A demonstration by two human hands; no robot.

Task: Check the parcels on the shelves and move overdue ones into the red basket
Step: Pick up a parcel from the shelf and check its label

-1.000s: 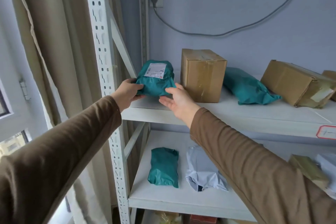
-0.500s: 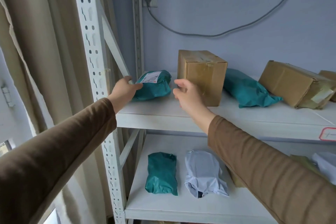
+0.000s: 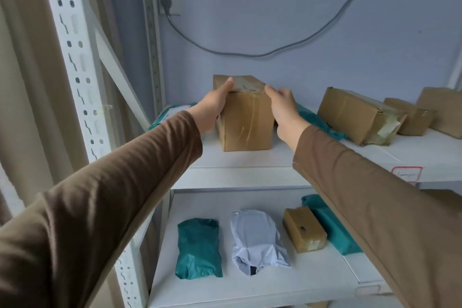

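An upright cardboard box (image 3: pixel 247 122) with clear tape stands on the upper shelf (image 3: pixel 250 175). My left hand (image 3: pixel 215 105) grips its top left edge and my right hand (image 3: pixel 282 110) grips its top right edge. The box rests on the shelf. A green parcel with a white label (image 3: pixel 170 114) lies left of the box, mostly hidden behind my left arm. Another green parcel (image 3: pixel 316 120) lies right of the box, behind my right wrist. No red basket is in view.
More cardboard boxes (image 3: pixel 357 115) lie on the upper shelf to the right. The lower shelf (image 3: pixel 300 282) holds a green parcel (image 3: pixel 198 249), a white parcel (image 3: pixel 257 240), a small box (image 3: pixel 303 229) and another green bag (image 3: pixel 330 225). A perforated shelf post (image 3: pixel 75 57) stands at left.
Both hands have let go of the labelled green parcel, which now lies on the shelf, and moved right onto the upright cardboard box. The view has shifted right.
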